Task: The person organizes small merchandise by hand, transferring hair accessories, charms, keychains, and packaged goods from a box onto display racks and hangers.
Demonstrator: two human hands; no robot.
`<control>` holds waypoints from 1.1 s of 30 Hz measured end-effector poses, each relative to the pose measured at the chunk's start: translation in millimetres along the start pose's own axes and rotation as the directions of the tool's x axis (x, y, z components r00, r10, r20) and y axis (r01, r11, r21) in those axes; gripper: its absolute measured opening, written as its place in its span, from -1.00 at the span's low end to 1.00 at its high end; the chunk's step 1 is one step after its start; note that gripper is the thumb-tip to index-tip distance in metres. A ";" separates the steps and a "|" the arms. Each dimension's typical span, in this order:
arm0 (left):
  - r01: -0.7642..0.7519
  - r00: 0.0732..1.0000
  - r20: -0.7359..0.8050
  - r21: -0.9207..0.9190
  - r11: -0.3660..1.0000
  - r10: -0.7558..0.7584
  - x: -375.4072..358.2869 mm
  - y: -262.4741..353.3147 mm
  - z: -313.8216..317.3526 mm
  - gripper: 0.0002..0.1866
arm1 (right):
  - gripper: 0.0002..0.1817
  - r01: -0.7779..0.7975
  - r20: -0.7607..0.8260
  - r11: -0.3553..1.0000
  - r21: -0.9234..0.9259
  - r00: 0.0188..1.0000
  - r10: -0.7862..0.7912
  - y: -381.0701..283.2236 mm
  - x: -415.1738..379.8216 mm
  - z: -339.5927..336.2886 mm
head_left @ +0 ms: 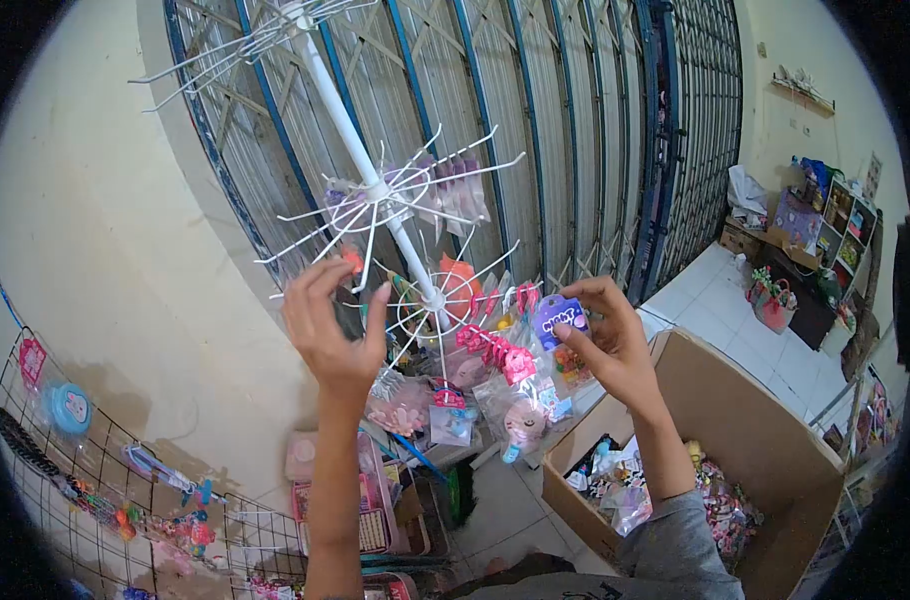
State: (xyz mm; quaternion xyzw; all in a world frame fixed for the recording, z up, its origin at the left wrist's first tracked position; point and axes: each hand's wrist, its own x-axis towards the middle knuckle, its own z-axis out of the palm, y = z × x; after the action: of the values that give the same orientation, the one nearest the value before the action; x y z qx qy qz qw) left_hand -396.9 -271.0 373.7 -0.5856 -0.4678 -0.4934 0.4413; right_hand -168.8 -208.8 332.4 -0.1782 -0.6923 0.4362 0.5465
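A white rack with tiers of wire hooks stands tilted in the view. My left hand is raised beside the middle tier, thumb and fingers apart, with a small orange-red item at its fingertips. My right hand pinches a packet with a purple card at the right of the lower tier. Pink packaged items and a packet with a round pink face hang near it. Clear packets with purple contents hang from the middle tier.
A large open cardboard box holding many small packets is at the lower right. A wire grid with trinkets leans at the left. Pink baskets sit below the rack. Behind is a folding metal gate; shelves stand far right.
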 end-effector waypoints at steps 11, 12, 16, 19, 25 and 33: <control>0.301 0.953 -0.118 0.244 0.922 -0.280 -25.5 -89.8 -15.4 -0.72 | -0.71 0.011 0.017 0.999 -0.050 1.000 -0.011 6.7 -0.7 -12.9; 0.302 0.953 -0.117 0.249 0.920 -0.281 -26.7 -98.0 -17.1 -0.72 | -0.71 0.029 0.012 0.998 -0.055 1.000 -0.028 9.0 0.5 -12.2; 0.454 0.886 -0.238 0.260 0.852 -0.399 -29.6 -111.2 -26.3 -0.75 | -0.71 -0.026 0.017 0.999 -0.021 1.000 0.026 8.2 1.6 -6.7; 0.488 0.846 -0.273 0.051 0.871 -0.458 -24.4 -90.8 -29.6 -0.76 | -0.70 -0.006 0.024 1.000 -0.004 1.000 0.006 13.0 2.9 -4.8; 0.167 0.978 -0.124 -0.033 0.985 -0.170 -7.6 -18.9 -20.6 -0.85 | -0.72 0.000 0.029 1.000 -0.013 1.000 0.000 12.9 6.1 1.4; 0.319 0.948 0.078 -0.275 0.907 -0.310 -18.2 -22.7 4.7 -0.89 | -0.70 0.059 0.083 0.991 0.122 0.994 -0.069 12.5 34.8 44.2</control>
State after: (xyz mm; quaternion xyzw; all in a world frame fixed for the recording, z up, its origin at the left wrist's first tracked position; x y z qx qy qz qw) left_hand -419.8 -264.5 356.3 -0.5678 -0.4873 -0.6104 0.2599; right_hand -223.9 -194.8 342.3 -0.1036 -0.6934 0.4664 0.5394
